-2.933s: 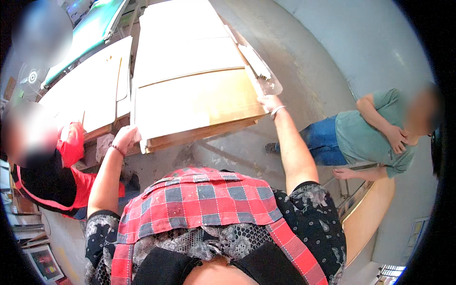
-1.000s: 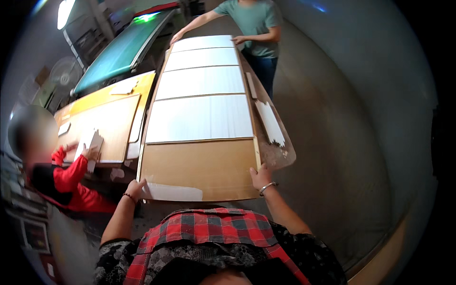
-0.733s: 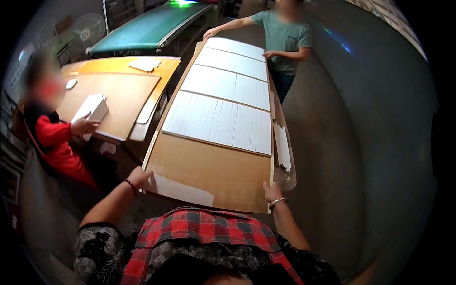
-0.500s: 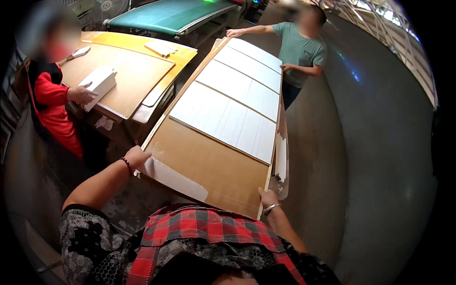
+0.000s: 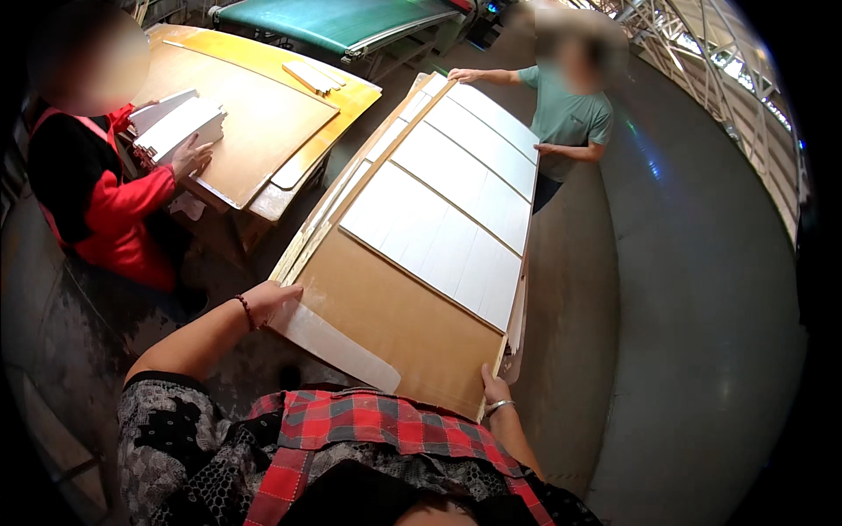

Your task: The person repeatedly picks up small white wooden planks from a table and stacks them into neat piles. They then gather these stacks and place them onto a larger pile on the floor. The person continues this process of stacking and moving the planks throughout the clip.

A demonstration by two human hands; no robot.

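Note:
A large brown board (image 5: 395, 337) stretches away from me, with rows of white panels (image 5: 430, 210) on its far part and a bare near end. My left hand (image 5: 279, 302) is closed on its near left corner, thumb on top. At the near right corner my right hand (image 5: 496, 386) grips the edge, thumb up and the other fingers mostly hidden. A person in a green shirt (image 5: 570, 114) holds the far end with both hands. Along the left, more white panels (image 5: 351, 186) show under the board's edge.
To the left, a person in red sleeves (image 5: 140, 219) handles white strips (image 5: 184, 127) over a brown board on a yellow table (image 5: 360, 81). A few narrow pieces (image 5: 311, 77) lie there. A green conveyor belt (image 5: 333, 22) stands behind. Grey floor (image 5: 693, 263) runs along the right.
The board has shifted right relative to what lies beneath, baring white panels along its left side. Both my hands moved with it. The person in red now has both hands at the parted strips.

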